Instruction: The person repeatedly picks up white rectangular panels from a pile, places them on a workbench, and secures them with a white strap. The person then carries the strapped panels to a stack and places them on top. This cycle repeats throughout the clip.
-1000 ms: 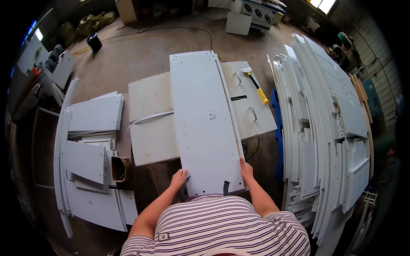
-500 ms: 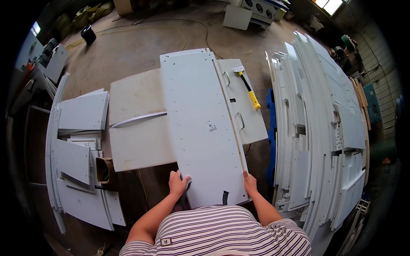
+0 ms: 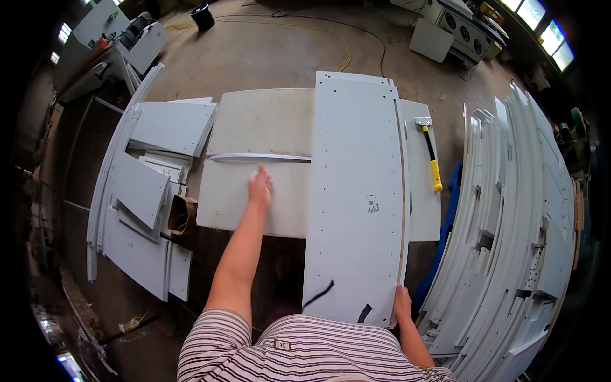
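Left hand (image 3: pixel 259 188) has left the long white drilled panel (image 3: pixel 356 197), fingers together, flat on the beige worktop (image 3: pixel 254 127); right hand (image 3: pixel 401 304) alone clamps the near corner, so the overhanging panel may tip.

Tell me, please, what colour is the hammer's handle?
Yellow at the hand end, black nearer the head; the hammer shows in the head view.

1. A small square label (image 3: pixel 372 204), white with dark print, sits on the long white panel (image 3: pixel 356 191) right of the frame's centre.
2. A small dark-edged patch (image 3: pixel 282 345) sits on the striped shirt (image 3: pixel 305 356) at the bottom centre.
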